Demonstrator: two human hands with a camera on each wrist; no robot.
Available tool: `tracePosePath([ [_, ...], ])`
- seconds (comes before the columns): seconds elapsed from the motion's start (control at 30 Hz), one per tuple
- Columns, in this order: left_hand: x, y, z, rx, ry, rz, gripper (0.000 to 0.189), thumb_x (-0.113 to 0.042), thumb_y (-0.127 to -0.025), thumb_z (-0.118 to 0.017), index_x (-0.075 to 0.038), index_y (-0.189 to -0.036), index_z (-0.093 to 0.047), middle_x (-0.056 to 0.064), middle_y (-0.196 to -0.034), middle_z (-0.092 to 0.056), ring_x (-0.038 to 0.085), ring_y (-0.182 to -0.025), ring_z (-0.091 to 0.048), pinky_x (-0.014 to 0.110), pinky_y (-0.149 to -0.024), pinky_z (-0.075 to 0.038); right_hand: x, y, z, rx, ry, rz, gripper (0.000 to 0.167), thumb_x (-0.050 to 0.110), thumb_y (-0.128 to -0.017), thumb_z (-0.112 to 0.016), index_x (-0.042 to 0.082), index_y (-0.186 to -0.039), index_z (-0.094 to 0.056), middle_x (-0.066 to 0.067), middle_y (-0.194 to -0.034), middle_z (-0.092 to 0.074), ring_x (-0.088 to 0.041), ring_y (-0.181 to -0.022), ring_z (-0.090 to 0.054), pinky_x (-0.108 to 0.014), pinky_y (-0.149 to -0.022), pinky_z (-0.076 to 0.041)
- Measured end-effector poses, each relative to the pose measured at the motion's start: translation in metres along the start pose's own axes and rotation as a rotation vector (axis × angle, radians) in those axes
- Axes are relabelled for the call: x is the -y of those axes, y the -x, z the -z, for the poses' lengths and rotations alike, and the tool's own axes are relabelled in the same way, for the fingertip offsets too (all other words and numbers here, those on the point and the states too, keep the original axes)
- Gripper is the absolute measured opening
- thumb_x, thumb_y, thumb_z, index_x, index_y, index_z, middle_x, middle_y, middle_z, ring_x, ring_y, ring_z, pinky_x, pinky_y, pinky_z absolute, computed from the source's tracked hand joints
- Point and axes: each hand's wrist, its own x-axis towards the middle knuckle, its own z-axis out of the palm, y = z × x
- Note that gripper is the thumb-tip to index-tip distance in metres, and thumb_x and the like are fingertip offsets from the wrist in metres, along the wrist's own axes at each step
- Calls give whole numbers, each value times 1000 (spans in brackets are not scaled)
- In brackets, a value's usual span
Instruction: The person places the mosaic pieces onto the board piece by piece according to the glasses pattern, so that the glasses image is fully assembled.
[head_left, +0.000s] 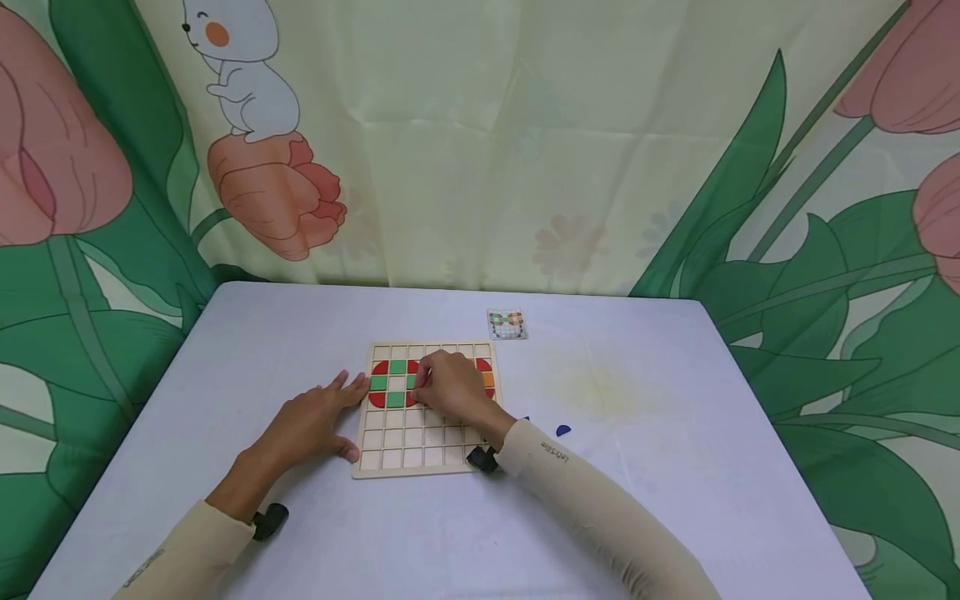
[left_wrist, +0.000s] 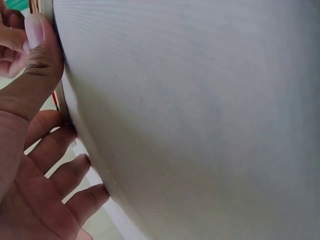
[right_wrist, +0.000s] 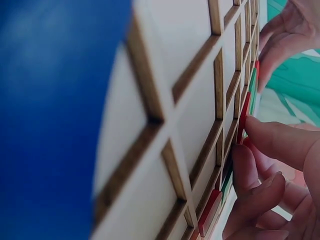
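A square wooden grid board (head_left: pixel 408 476) lies on the table with red, green and orange pieces in its upper rows. My left hand (head_left: pixel 311 425) rests at the board's left edge, fingers spread, the thumb (left_wrist: pixel 42 55) against the side. Over the upper middle of the grid is my right hand (head_left: pixel 453 387), its fingers curled. The right wrist view shows its thumb and a finger pinching a red piece (right_wrist: pixel 244 115) low at the grid. Another red piece (right_wrist: pixel 210 212) sits nearby. The right hand covers part of the upper rows.
A small pattern card (head_left: pixel 507 324) lies beyond the board's upper right corner. To the right on the white table (head_left: pixel 637 483) is a blue half-round piece (head_left: pixel 562 430). A large blurred blue shape (right_wrist: pixel 50 100) fills the left of the right wrist view.
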Motion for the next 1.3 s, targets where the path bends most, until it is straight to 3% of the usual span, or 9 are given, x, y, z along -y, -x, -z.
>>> tracePosePath([
  [0.37, 3, 0, 0, -4, 13, -9, 121, -43, -57, -100, -12, -161, -46, 25, -165, -43, 59, -142, -50, 71, -103, -50, 2, 11, 11, 7, -74, 41, 21, 25, -87, -89, 22, -79, -71, 8, -71, -69, -10, -67, -63, -27, -57, -44],
  [0.8, 3, 0, -1, -11, 7, -10, 120, -41, -57, -101, -12, -161, -46, 22, -165, -44, 56, -146, -48, 71, -105, -50, -14, 43, 42, -35, -129, 53, 16, 26, -88, -89, 25, -83, -73, 7, -77, -68, -14, -73, -61, -29, -57, -42],
  [1.3, 2, 0, 0, -9, 3, -8, 120, -42, -57, -101, -12, -160, -46, 23, -165, -44, 57, -144, -49, 72, -104, -50, -64, 84, 75, -122, -162, -126, 11, 20, -88, -89, 21, -92, -78, 2, -80, -67, -20, -81, -58, -31, -59, -47],
])
